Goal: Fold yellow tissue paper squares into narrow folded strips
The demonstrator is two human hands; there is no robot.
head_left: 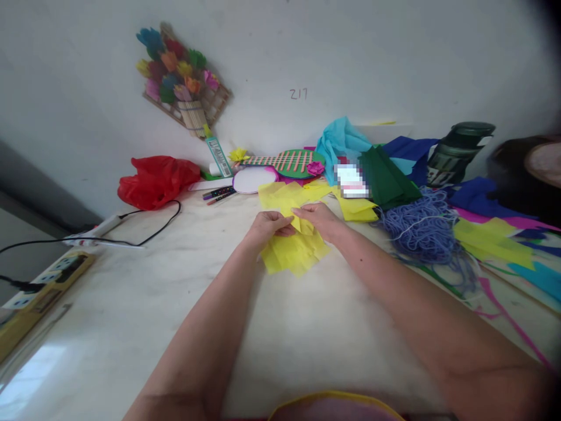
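Observation:
My left hand [270,227] and my right hand [319,220] meet over the middle of the table, both with fingers pinched on a piece of yellow crepe paper [302,225]. Thumbs and forefingers of the two hands are close together along its upper part. Beneath and around them lie more yellow paper pieces [293,255], spread flat on the tabletop. Behind the hands is a white oval paddle shape [255,180] with a purple edge. A green paddle [294,162] with woven pink strips and a magenta paper flower lies just beyond it.
A red plastic bag [158,180], markers [219,194] and a glue bottle [218,156] are at the back left. To the right are blue-violet yarn [423,225], dark green paper [388,178] and a dark bottle [458,153]. A power strip [48,280] with cables lies left.

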